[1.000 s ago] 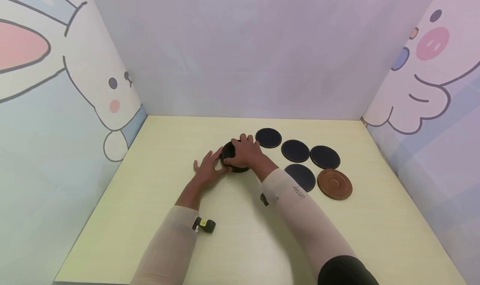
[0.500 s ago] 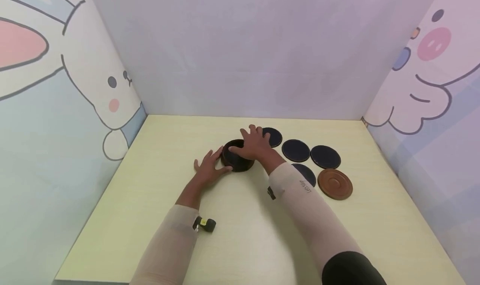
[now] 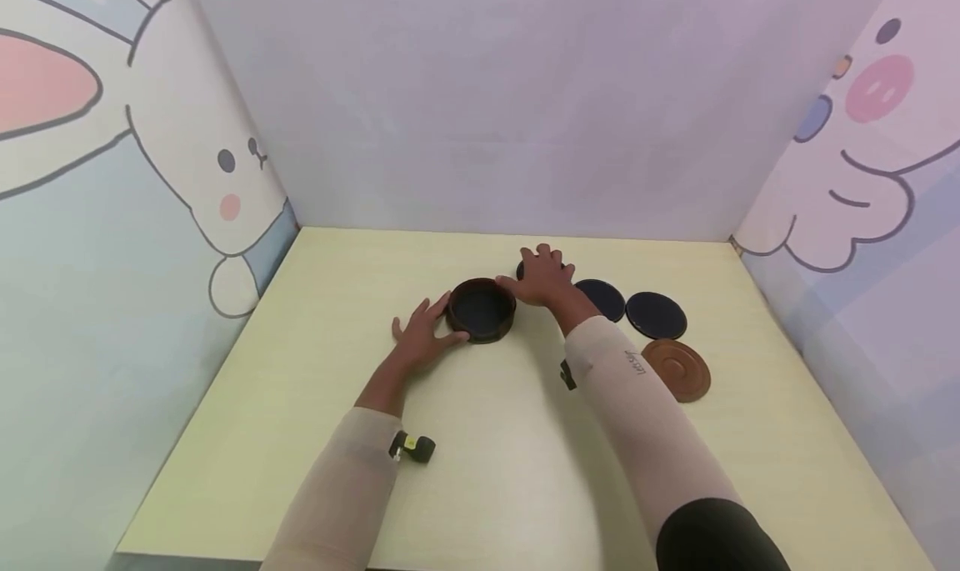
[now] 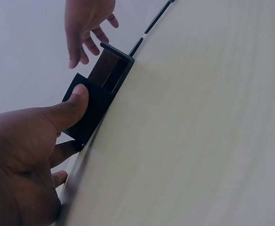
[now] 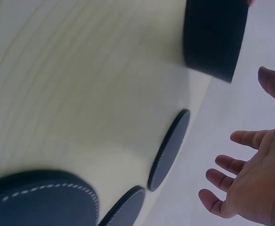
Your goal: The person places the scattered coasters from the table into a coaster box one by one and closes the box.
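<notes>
A round black coaster holder [image 3: 495, 334] with a brown inner wall stands open-topped on the table in the head view. My left hand [image 3: 420, 338] holds it at its left side, the thumb [image 4: 81, 94] on its outer wall and the other fingers round behind. The left wrist view shows a gap in that wall. My right hand [image 3: 542, 281] hovers with spread fingers just right of the holder, over a black coaster [image 3: 521, 269] that it mostly hides. Nothing is in the right hand. White stitching edges a nearer black coaster [image 5: 43, 202] in the right wrist view.
To the right lie two more black coasters, a nearer one [image 3: 602, 299] and a farther one [image 3: 656, 315]. A brown ringed disc [image 3: 678, 369] lies in front of them, partly behind the right sleeve. A plain back wall [image 3: 480, 137] and cartoon side walls enclose the table [image 3: 300, 371].
My right hand has lifted off the holder and moved right, over the back coaster, uncovering the holder's inside. The left hand stays on the holder.
</notes>
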`<state>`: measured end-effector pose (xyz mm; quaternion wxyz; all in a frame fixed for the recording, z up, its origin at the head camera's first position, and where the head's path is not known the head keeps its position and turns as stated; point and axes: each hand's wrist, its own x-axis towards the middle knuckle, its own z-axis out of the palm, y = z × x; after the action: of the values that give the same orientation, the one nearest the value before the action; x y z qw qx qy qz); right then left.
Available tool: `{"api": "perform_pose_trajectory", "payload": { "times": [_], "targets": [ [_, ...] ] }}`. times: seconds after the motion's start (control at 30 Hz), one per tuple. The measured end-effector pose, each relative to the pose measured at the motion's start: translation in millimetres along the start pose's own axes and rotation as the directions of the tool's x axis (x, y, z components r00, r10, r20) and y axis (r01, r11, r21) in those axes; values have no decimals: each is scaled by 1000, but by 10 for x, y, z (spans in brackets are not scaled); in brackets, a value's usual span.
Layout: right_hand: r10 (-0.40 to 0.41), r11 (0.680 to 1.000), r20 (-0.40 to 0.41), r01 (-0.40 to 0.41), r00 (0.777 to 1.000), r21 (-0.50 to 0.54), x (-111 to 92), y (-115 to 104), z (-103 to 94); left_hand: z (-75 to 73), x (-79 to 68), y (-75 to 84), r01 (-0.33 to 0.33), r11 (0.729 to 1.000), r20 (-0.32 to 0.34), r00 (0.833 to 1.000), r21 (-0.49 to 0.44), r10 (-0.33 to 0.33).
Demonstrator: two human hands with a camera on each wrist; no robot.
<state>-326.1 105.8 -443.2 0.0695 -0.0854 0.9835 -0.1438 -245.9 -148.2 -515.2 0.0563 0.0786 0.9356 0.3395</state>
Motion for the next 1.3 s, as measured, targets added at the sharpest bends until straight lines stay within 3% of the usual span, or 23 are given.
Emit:
{"api": "perform_pose_trajectory", "payload": {
  "times": [0.2, 0.4, 0.7, 0.93, 1.13, 1.3],
  "targets": [
    [81, 993, 4, -81, 997, 81, 122, 274, 67, 23, 6, -8, -10, 1000, -16, 1000, -4, 9],
    [88, 993, -7, -88, 996, 82, 139, 426, 91, 50, 14, -8, -7, 1000, -14, 1000, 4, 7],
    [100, 995, 100, -101, 990, 5, 137, 370, 110, 40, -15, -19, -4, 1000, -9, 1000, -7, 4],
    [104, 994, 77, -100, 992, -48, 255, 321, 42, 2, -12, -27, -20, 1000, -33, 999, -7, 20],
    [112, 992, 143, -102, 983, -77, 272, 329, 17, 24, -56, -39, -11, 1000, -3, 1000, -18, 11],
    [132, 991, 166, -124, 977, -56, 291, 365, -16, 22, -53, -31, -26, 1000, -27, 999, -15, 25]
  ]
}}
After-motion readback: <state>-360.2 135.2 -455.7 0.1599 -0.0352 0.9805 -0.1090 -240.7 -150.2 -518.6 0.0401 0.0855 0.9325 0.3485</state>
